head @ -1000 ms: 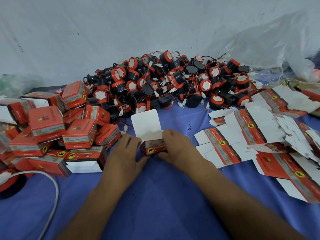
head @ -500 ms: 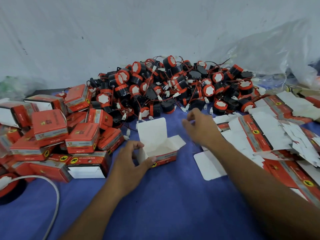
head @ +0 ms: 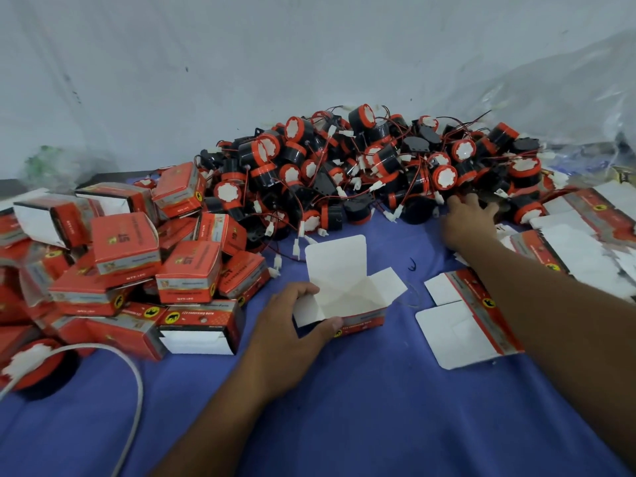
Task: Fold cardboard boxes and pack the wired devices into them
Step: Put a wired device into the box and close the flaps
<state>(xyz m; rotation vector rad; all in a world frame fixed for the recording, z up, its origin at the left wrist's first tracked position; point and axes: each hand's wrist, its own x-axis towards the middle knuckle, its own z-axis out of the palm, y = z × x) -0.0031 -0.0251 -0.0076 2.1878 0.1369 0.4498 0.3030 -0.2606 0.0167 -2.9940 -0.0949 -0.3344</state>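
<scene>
Head view: blue cloth (head: 344,425) is filled at 12 o'clock by the device pile (head: 361,166), black-and-orange units heaped w/ no order. At 9 o'clock packed boxes (head: 137,256) are stacked loosely; a nudge could probably tip them onto the work spot. At 3 o'clock flat blanks (head: 585,242) are spread out and could be creased or shoved by a unit carried back across them. Open box (head: 347,297), centre, lid up, is gripped at its left end by the left hand (head: 292,325), thumb in front, fingers curled behind. If that grip is eased, the box may be knocked flat. Right hand (head: 468,218) is laid on the pile's edge, approx 1 o'clock, fingers among the units; whether one is held can't be told. Red wires (head: 299,208) are tangled, so neighbours may be dragged out w/ any unit pulled.
</scene>
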